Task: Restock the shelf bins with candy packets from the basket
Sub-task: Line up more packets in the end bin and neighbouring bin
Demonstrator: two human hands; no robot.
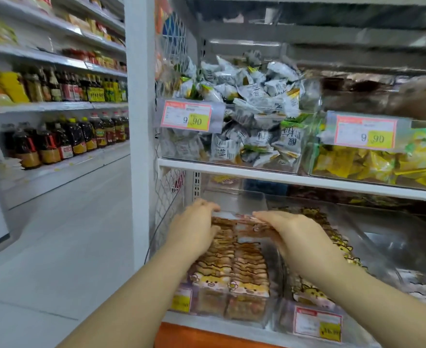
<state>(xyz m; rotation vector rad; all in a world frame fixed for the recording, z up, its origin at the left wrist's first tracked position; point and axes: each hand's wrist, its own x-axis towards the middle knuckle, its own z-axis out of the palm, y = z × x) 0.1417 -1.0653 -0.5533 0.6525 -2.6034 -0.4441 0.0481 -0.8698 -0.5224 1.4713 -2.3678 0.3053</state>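
Note:
A clear plastic bin (273, 315) on the lower shelf holds rows of brown and yellow candy packets (234, 267) with a cartoon face. My left hand (197, 227) rests on the back left of the packet rows with its fingers stretched forward. My right hand (289, 229) lies over the back right of the same rows, fingers extended toward the left hand. Both hands press on the packets at the far end of the bin. The basket is not in view.
The shelf above carries a bin of white and green packets (247, 101) and a bin of yellow packets (372, 164), each with a 9.90 price tag (187, 116). Another bin of yellow cartoon packets (332, 242) sits to the right. Bottled goods (64, 139) line the aisle on the left.

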